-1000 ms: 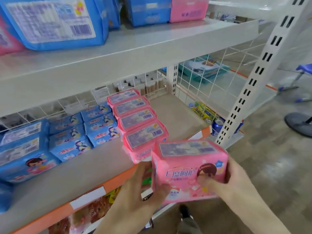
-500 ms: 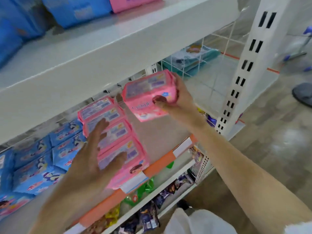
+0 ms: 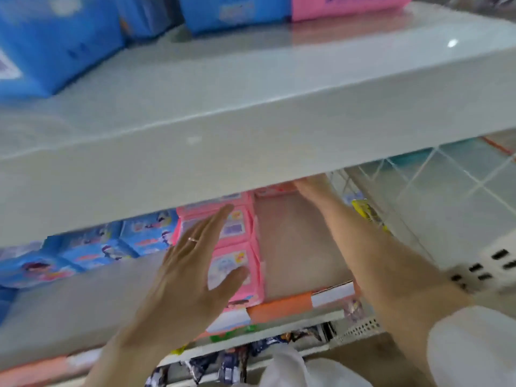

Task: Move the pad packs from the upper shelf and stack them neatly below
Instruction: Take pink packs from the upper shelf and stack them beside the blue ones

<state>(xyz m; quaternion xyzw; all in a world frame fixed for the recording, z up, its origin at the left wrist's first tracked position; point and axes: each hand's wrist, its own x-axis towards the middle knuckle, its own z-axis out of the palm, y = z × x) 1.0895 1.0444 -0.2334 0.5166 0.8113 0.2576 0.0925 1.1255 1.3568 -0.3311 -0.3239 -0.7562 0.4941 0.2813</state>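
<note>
- Pink film wrap on the pad packs [image 3: 237, 241] looks thin and glossy, so I judge them light, soft and a little slippery; squeezed hard, they would dent rather than break.
- That row of pink packs lies on the lower shelf [image 3: 293, 247], running front to back, with the blue packs [image 3: 117, 244] just beside it on the left.
- My left hand [image 3: 192, 277] is spread wide, fingers straight, over the front packs of the row; I cannot tell whether the palm presses them or only hovers.
- My right hand [image 3: 312, 185] reaches deep to the back of the lower shelf, at a pink pack [image 3: 275, 189] there; the upper shelf [image 3: 251, 129] edge hides its fingers, so I cannot tell whether they grip or let go.
- More packs, blue and pink [image 3: 349, 7], sit on the upper shelf, not yet brought down.
- I judge the best hold is across the short sides, thumb opposite fingers, where the padding gives some grip.
</note>
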